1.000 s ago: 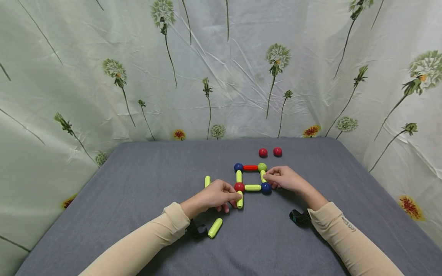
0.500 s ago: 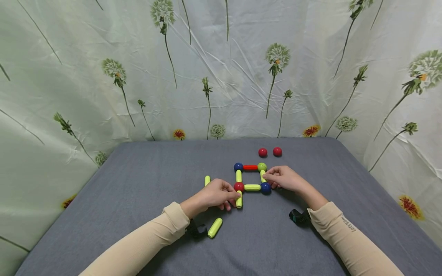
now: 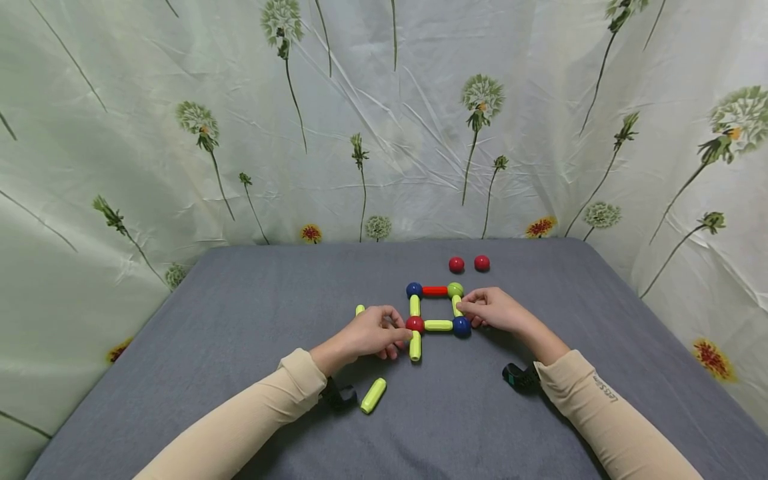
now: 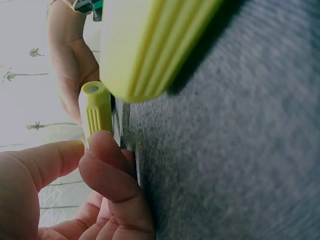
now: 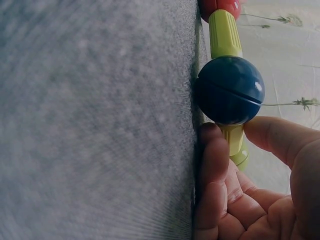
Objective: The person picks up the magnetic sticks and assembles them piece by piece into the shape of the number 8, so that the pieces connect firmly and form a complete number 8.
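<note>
Magnetic rods and balls form a square with one rod jutting toward me. My right hand [image 3: 493,311] pinches the yellow-green rod [image 3: 457,305] on the square's right side, between a green ball [image 3: 455,290] and a blue ball [image 5: 231,90]. My left hand [image 3: 373,331] has its thumb and fingers slightly parted beside the red ball [image 3: 415,324] and the jutting yellow-green rod [image 3: 415,347]. In the left wrist view that rod [image 4: 97,112] stands just beyond the fingertips. A red rod [image 3: 435,291] makes the far side, ending at another blue ball [image 3: 414,290].
Two red balls, one of them the left ball [image 3: 457,265], lie behind the square. A loose yellow-green rod [image 3: 373,396] lies in front of my left wrist. Another rod [image 3: 360,309] shows partly behind the left hand. Grey cloth [image 3: 270,287] covers the table, with a floral curtain [image 3: 384,133] around it.
My left hand has let go of the jutting rod and drawn back slightly up and left. It covers more of the rod behind it. The right hand has kept its place.
</note>
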### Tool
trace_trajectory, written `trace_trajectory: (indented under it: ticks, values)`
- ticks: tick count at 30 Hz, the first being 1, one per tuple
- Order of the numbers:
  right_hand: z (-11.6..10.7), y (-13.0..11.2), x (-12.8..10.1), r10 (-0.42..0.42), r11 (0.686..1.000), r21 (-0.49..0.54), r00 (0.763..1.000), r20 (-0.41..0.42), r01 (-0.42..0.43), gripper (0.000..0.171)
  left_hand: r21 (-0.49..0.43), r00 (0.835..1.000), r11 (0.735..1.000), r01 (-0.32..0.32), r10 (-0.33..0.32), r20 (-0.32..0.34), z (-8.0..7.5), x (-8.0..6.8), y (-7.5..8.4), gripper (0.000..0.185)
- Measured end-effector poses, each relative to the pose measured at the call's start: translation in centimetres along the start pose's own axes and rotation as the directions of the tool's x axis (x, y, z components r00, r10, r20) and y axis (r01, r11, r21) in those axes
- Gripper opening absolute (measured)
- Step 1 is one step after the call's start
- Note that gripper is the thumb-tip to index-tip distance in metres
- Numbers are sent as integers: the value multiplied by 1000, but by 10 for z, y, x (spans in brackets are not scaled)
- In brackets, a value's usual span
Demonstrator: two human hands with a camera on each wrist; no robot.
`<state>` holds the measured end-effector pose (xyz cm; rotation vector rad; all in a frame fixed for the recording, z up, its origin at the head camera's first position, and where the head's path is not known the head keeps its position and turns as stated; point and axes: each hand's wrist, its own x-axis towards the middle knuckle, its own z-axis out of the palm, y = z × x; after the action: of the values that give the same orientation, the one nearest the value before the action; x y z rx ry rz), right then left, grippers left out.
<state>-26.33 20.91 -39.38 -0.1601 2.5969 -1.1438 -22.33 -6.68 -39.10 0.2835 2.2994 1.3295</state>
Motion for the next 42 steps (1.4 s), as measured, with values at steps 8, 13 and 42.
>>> trace_trajectory:
  ticks: [8,13,42]
  values:
    - [0,1,0,0,1000,0,1000,-1,0,39,14,999,999,-43,43,-2,-5,2,0,28]
    - [0,0,0,3,1000,-4,1000,-2,-3,38,30,996,996,-89,89,10,-6,6,-1,27]
    - [-5,2,4,7,1000,3,999,51,-7,44,26,985,988,-152,149,86,-2,19,-2,25]
